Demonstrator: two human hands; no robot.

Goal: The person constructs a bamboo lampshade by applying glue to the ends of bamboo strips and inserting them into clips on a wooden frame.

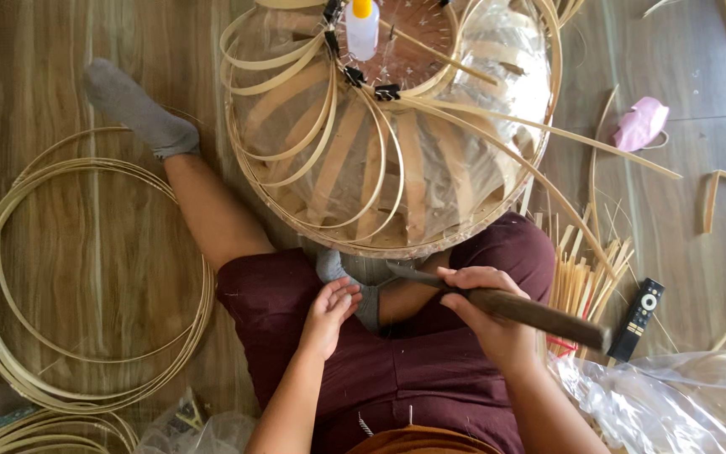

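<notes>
I sit on the floor with a round bamboo-strip frame [397,151] in front of my knees, its bent strips held by black clips around an inner ring. My right hand [485,307] grips a knife with a dark wooden handle [539,315]; its blade points left toward the frame's near rim. My left hand [329,315] rests on my thigh with fingers curled, close to the blade tip, and I cannot see anything in it. A small white bottle with a yellow cap [361,29] stands on the frame's centre.
Coiled bamboo hoops [10,252] lie on the floor to the left. A bundle of short bamboo sticks [586,282], a black remote [637,319] and a clear plastic bag [674,399] lie to the right. A pink face mask [640,124] and loose strips are farther right.
</notes>
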